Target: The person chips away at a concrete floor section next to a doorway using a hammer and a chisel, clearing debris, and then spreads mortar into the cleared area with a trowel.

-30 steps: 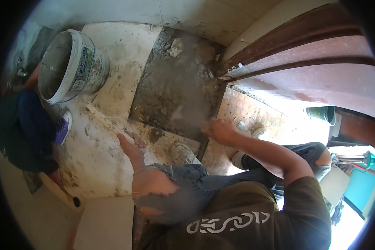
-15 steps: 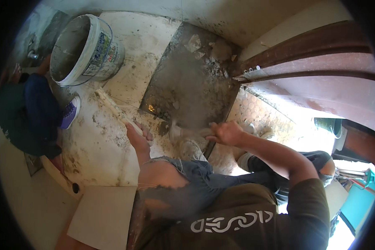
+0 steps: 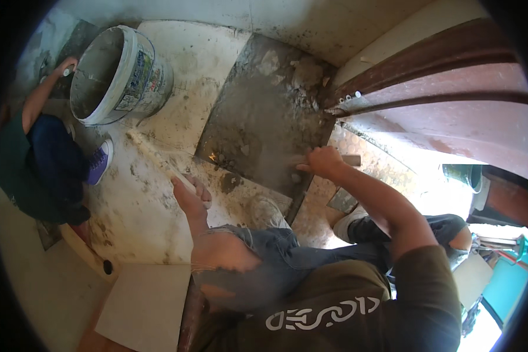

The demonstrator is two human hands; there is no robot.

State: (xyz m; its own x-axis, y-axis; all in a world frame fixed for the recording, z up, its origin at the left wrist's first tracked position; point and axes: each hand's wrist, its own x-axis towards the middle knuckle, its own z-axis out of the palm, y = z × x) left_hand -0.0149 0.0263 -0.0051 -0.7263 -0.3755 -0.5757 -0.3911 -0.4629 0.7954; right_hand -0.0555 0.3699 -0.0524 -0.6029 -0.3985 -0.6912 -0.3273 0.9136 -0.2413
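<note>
My left hand (image 3: 192,196) is closed around the near end of a long pale stick (image 3: 152,155), crusted with what looks like mortar, which slants away to the far left above the dirty pale floor. My right hand (image 3: 324,161) grips a tool with a round wooden handle (image 3: 352,159); the handle's butt sticks out on the right. Toward the left the tool's head is smeared by motion, so its kind does not show. Beneath it lies a dark grey patch of floor (image 3: 234,111) with rubble and broken chunks, hazy as if dusty.
A mortar-smeared bucket (image 3: 158,88) stands at the far left. A co-worker (image 3: 26,158) crouches beside it, one hand (image 3: 69,66) at its far-left side. On the right rises a reddish-brown door frame (image 3: 428,73). A white board (image 3: 144,305) lies at the near left.
My right hand has moved away from me with the tool, over the dark patch. My left hand and the stick have shifted slightly left. The co-worker's arm has come up beside the bucket.
</note>
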